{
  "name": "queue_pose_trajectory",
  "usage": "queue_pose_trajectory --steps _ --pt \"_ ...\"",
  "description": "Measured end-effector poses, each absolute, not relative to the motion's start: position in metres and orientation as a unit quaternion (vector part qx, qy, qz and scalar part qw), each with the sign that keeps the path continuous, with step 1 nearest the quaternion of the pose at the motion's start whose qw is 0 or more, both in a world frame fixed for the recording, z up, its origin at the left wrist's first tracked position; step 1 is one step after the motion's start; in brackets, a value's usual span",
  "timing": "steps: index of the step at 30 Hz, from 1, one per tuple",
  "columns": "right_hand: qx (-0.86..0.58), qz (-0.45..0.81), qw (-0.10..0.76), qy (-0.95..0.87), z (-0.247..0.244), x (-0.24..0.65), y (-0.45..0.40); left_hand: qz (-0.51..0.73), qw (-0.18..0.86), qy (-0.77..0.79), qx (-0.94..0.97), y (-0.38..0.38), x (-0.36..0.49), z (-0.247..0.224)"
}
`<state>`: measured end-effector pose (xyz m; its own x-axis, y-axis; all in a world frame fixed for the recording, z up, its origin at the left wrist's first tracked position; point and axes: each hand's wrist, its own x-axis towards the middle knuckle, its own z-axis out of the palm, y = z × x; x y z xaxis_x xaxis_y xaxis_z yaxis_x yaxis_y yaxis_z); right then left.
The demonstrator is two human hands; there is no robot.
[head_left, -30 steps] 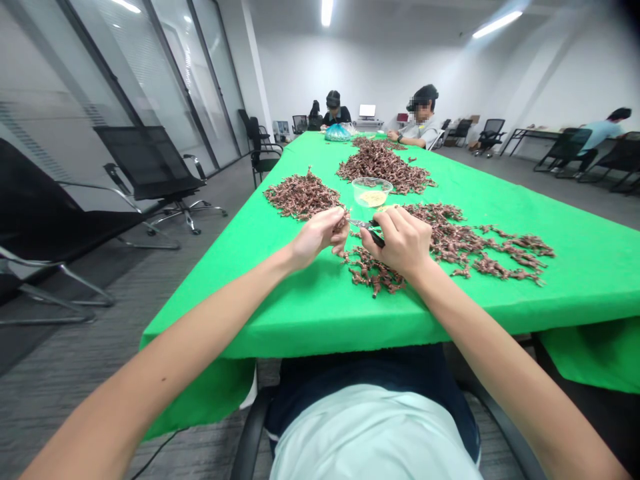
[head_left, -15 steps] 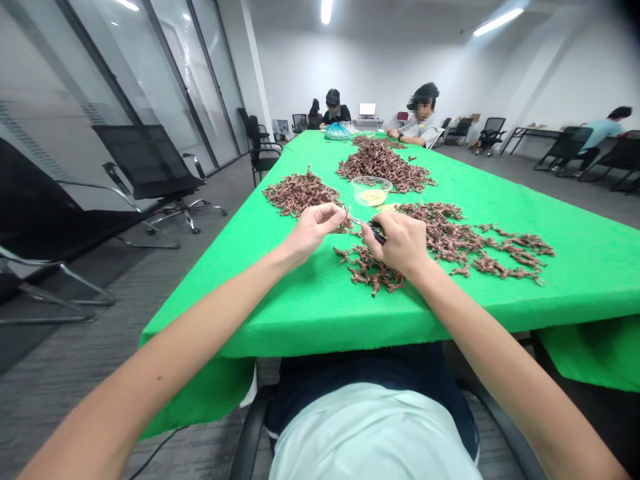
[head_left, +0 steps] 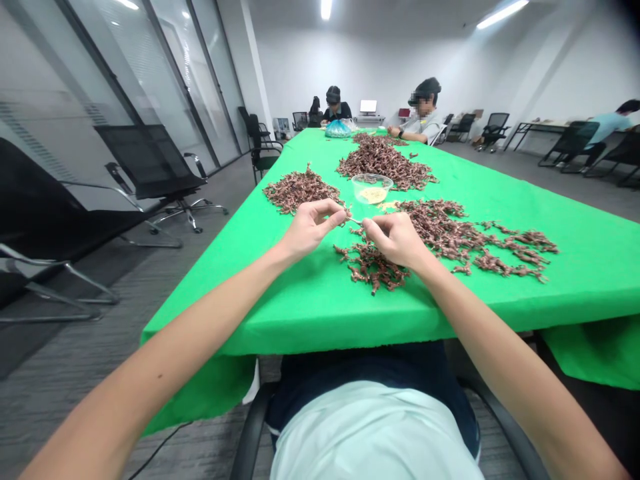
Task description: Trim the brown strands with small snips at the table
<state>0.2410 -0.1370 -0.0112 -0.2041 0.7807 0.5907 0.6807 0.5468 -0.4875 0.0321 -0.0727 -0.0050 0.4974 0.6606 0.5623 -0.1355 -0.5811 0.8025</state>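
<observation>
My left hand (head_left: 314,228) pinches a small brown knobbly piece (head_left: 346,215) between thumb and fingertips. Close by on the right, my right hand (head_left: 395,237) is closed around a slim tool, whose thin metal tip (head_left: 355,221) reaches to the piece. The tool's grip is hidden in the fingers, so its exact kind cannot be made out now. Beneath and beside my right hand lie loose brown pieces (head_left: 377,268) and a wider heap (head_left: 440,230). Just beyond both hands stands a clear plastic bowl (head_left: 357,189) with pale yellow bits in it.
Another brown heap (head_left: 303,189) lies on the left, with a larger pile (head_left: 383,165) farther back. A green cloth (head_left: 300,293) covers the table. A blue plastic bag (head_left: 338,129) sits at the far end, near two seated people. Office chairs (head_left: 150,160) stand at left.
My right hand has turned and its fingers have closed over the tool; the dark handle that showed before is hidden. My left hand keeps its pinch almost in place.
</observation>
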Motion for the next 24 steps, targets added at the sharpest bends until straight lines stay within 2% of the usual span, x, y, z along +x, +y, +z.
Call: queue_pose_trajectory --steps 4,10,14,16,19,22,24 --pt "-0.476 0.140 0.422 -0.759 -0.011 0.243 -0.136 0.468 0.406 0.182 0.764 -0.072 0.031 -0.003" --pt "-0.448 0.358 0.398 -0.716 -0.008 0.246 -0.138 0.460 0.379 0.179 0.783 -0.073 0.028 0.002" --pt "-0.422 0.399 0.405 -0.706 -0.009 0.249 -0.136 0.463 0.401 0.170 0.772 -0.070 0.029 0.000" --pt "-0.437 0.339 0.431 -0.713 -0.010 0.249 -0.135 0.473 0.429 0.174 0.750 -0.069 0.031 -0.003" --pt "-0.480 0.108 0.463 -0.737 -0.013 0.249 -0.133 0.479 0.474 0.189 0.714 -0.068 0.033 -0.006" --pt "-0.501 -0.137 0.432 -0.738 -0.018 0.249 -0.132 0.470 0.515 0.217 0.683 -0.069 0.033 -0.006" --pt "-0.500 -0.234 0.396 -0.734 -0.021 0.249 -0.131 0.452 0.540 0.230 0.671 -0.071 0.032 -0.006"
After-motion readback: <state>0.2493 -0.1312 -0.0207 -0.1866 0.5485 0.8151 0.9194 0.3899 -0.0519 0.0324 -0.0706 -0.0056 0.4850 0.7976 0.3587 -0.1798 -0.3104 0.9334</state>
